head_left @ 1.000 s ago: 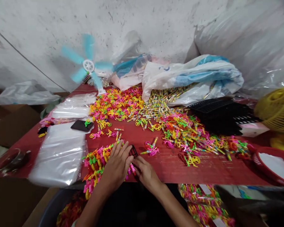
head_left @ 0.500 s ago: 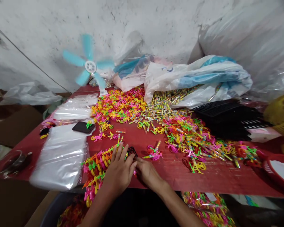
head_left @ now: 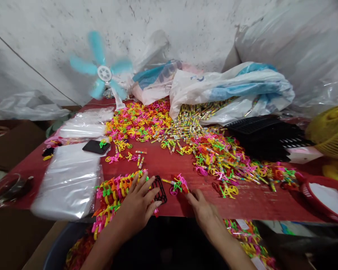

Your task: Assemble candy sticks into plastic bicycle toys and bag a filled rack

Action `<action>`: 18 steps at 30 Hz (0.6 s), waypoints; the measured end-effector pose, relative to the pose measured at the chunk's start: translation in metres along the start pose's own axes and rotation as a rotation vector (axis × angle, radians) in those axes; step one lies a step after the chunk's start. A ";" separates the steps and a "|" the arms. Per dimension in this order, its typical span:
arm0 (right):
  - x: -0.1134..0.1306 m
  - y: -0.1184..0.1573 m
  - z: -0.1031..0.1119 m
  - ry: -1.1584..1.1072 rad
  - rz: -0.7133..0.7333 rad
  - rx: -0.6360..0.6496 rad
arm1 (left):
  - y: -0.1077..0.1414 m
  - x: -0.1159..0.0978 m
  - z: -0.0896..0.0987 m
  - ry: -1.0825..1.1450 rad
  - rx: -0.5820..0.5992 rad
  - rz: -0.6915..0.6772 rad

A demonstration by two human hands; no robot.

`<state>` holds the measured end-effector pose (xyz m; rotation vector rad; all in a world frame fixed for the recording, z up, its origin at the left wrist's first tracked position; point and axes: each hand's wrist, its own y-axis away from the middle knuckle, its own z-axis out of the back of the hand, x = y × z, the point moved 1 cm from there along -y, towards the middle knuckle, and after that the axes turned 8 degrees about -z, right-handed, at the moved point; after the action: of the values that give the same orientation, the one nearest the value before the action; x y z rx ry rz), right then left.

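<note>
My left hand [head_left: 141,200] lies with fingers spread over rows of small plastic toy bicycles [head_left: 109,191] in pink, yellow, orange and green. Beside its fingertips shows the end of a black openwork plastic rack [head_left: 160,189]; the rest of the rack is covered by the toys and the hand. My right hand [head_left: 204,210] is at the table's front, thumb and forefinger closed on the near end of a pink toy bicycle [head_left: 181,182]. A thin patterned tube [head_left: 167,181] lies just left of that toy.
Heaps of toy bicycles [head_left: 141,122] and patterned tubes [head_left: 188,125] cover the back of the red table [head_left: 146,150]. Clear plastic bags [head_left: 70,180] and a phone [head_left: 95,146] lie left. Stacked black racks [head_left: 259,138] and a red basket [head_left: 312,202] stand right; a blue fan [head_left: 104,74] spins behind.
My right hand has moved right, away from the black rack and my left hand, to the toy bicycle. The rack's end is now uncovered. My left hand stays over the rows.
</note>
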<state>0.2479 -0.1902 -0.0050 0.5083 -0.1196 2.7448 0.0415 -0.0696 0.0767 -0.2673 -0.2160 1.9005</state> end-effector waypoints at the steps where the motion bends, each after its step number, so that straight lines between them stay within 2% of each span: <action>1: -0.001 -0.001 0.003 0.014 -0.046 0.013 | 0.000 0.002 0.002 0.008 -0.015 -0.007; 5: 0.001 -0.014 0.007 -0.022 -0.231 -0.039 | -0.014 0.016 -0.002 -0.049 -0.106 0.070; 8: 0.000 -0.025 0.004 -0.103 -0.237 -0.109 | -0.025 0.028 -0.013 -0.116 -0.084 0.197; 10: -0.005 -0.032 0.002 -0.167 -0.209 -0.171 | -0.029 0.032 -0.019 -0.122 -0.058 0.235; 14: -0.011 -0.044 0.003 -0.517 -0.266 -0.363 | -0.028 0.032 -0.020 -0.073 -0.016 0.202; 16: -0.004 -0.050 0.003 -0.736 -0.311 -0.391 | -0.027 0.030 -0.018 -0.053 -0.006 0.189; 18: 0.013 -0.055 0.000 -0.936 -0.303 -0.366 | -0.026 0.029 -0.015 -0.042 -0.006 0.182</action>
<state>0.2559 -0.1344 0.0007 1.4942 -0.6810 1.9223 0.0599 -0.0331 0.0668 -0.2583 -0.2323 2.0874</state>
